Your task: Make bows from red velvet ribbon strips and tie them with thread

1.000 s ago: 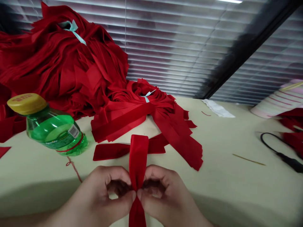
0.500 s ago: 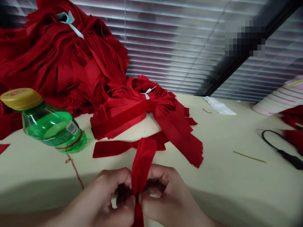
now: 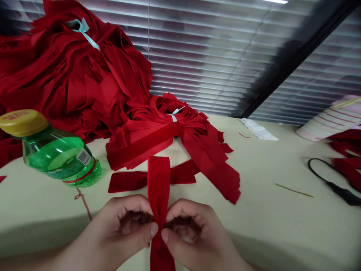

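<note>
Both half-closed, left hand [image 3: 124,227] and right hand [image 3: 197,235], on one red velvet ribbon [image 3: 158,184]

The person's 2 bare hands sit low and close together, the left hand [image 3: 124,222] toward 7 o'clock and the right hand [image 3: 191,229] toward 5 o'clock. The left forearm [image 3: 79,248] and right forearm [image 3: 222,258] reach in from those same directions. Both hands are curled, with the fingers [image 3: 132,216] bent in toward the palms. The 2 thumbs [image 3: 148,231] point toward each other, their tips almost meeting in a pinch at 6 o'clock.
</note>
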`<state>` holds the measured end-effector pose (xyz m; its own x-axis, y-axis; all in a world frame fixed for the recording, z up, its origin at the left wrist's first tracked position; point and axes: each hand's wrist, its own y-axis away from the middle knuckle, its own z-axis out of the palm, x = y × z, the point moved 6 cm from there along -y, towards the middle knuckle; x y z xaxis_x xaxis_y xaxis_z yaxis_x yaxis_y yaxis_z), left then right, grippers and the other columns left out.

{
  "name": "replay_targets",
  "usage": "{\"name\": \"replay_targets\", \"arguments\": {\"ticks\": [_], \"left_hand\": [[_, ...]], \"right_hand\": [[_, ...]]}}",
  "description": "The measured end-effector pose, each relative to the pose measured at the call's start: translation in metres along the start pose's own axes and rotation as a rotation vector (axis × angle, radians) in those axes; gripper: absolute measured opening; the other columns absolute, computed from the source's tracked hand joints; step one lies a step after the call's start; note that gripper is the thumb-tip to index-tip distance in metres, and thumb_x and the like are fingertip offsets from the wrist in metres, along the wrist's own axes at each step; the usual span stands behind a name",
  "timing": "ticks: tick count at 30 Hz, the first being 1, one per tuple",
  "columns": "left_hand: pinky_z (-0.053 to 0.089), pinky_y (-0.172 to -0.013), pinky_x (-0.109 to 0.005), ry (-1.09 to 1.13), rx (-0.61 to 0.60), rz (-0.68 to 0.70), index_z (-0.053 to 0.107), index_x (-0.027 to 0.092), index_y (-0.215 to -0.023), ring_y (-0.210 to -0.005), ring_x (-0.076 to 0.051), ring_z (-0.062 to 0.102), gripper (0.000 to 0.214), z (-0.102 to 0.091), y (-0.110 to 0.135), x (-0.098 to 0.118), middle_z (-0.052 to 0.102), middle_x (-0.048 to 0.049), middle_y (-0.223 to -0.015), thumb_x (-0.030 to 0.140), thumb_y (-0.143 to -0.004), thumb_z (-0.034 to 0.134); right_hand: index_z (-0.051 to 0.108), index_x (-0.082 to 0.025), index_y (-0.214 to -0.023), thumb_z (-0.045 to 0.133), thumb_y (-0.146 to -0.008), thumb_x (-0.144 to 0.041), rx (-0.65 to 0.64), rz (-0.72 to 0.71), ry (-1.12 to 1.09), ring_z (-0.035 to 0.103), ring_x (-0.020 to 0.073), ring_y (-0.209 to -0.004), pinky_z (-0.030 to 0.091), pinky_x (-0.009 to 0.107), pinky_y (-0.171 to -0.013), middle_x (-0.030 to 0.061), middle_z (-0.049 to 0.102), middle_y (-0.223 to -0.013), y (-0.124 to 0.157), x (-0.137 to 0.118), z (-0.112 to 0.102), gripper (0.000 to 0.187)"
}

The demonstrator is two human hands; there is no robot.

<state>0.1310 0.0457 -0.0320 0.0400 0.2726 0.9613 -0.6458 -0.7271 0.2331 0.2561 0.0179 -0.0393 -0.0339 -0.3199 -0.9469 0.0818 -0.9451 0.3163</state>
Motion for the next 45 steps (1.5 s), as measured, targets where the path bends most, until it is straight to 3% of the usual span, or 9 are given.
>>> {"name": "replay_targets", "arguments": {"ticks": [5,12,16,24,31,37,40,45], "left_hand": [[0.045,-0.066,-0.019,-0.116,-0.017,-0.052,0.068,0.02,-0.087,-0.07,-0.011,0.053,0.017,0.001,0.001,-0.011,0.062,0.0031,-0.075,0.012,-0.08,0.055],[0.045,-0.059,-0.019,-0.345,0.038,0.015,0.062,0.018,-0.074,-0.064,-0.012,0.053,0.015,0.005,0.006,-0.018,0.057,0.0032,-0.066,0.011,-0.073,0.049],[0.046,-0.062,-0.019,-0.379,0.012,0.026,0.061,0.018,-0.078,-0.069,-0.013,0.056,0.012,0.007,0.009,-0.017,0.059,0.0027,-0.071,0.013,-0.078,0.05],[0.047,-0.076,-0.023,-0.085,-0.096,0.016,0.067,0.024,-0.1,-0.085,-0.016,0.059,0.019,0.005,0.008,-0.016,0.066,0.0001,-0.088,0.023,-0.089,0.052],[0.045,-0.074,-0.021,0.069,-0.005,-0.007,0.069,0.021,-0.086,-0.075,-0.012,0.052,0.008,0.003,0.002,-0.005,0.054,0.0029,-0.067,0.025,-0.082,0.063],[0.029,-0.05,-0.016,-0.109,-0.154,-0.17,0.061,0.017,-0.076,-0.057,-0.007,0.035,0.006,0.001,-0.002,-0.001,0.046,0.0063,-0.064,0.021,-0.079,0.063],[0.026,-0.049,-0.017,-0.206,-0.206,-0.236,0.054,0.016,-0.074,-0.056,-0.008,0.03,0.011,-0.002,0.0,-0.001,0.038,0.0076,-0.061,0.024,-0.079,0.059],[0.034,-0.055,-0.02,-0.346,-0.18,-0.233,0.055,0.018,-0.081,-0.063,-0.011,0.039,0.014,-0.002,0.008,-0.004,0.043,0.0052,-0.069,0.028,-0.073,0.059]], "right_hand": [[0.061,-0.018,-0.062,0.064,-0.058,-0.011,0.013,0.024,0.095,0.057,0.0106,-0.055,0.045,0.019,-0.053,-0.0016,0.063,-0.061,0.002,-0.004,0.004,0.008],[0.055,-0.017,-0.058,0.049,-0.058,-0.013,-0.046,0.027,0.277,0.047,0.0087,-0.053,0.037,0.019,-0.05,-0.0022,0.053,-0.055,0.002,-0.001,0.01,0.007],[0.054,-0.016,-0.06,0.05,-0.06,-0.017,-0.082,0.089,0.154,0.046,0.0084,-0.053,0.036,0.019,-0.05,-0.002,0.052,-0.056,0.004,0.0,0.012,0.004],[0.056,-0.016,-0.063,0.056,-0.06,-0.016,-0.124,0.15,-0.026,0.048,0.0084,-0.057,0.036,0.02,-0.053,-0.0022,0.054,-0.06,0.003,0.004,0.011,0.003],[0.056,-0.016,-0.07,0.067,-0.067,-0.025,-0.093,0.046,-0.117,0.045,0.0084,-0.058,0.035,0.021,-0.055,-0.0027,0.053,-0.062,0.0,0.001,0.007,0.014],[0.055,-0.016,-0.073,0.071,-0.068,-0.024,-0.236,0.033,-0.11,0.049,0.0082,-0.063,0.039,0.021,-0.061,-0.0035,0.054,-0.068,-0.004,-0.004,0.011,0.019],[0.061,-0.015,-0.082,0.071,-0.067,-0.02,-0.308,0.051,-0.154,0.054,0.0107,-0.073,0.043,0.024,-0.072,-0.0013,0.058,-0.075,-0.006,-0.008,0.01,0.019],[0.059,-0.013,-0.076,0.071,-0.069,-0.023,-0.267,0.065,-0.222,0.047,0.0055,-0.048,0.037,0.019,-0.048,-0.0042,0.055,-0.058,-0.009,-0.004,0.006,0.017]]}}
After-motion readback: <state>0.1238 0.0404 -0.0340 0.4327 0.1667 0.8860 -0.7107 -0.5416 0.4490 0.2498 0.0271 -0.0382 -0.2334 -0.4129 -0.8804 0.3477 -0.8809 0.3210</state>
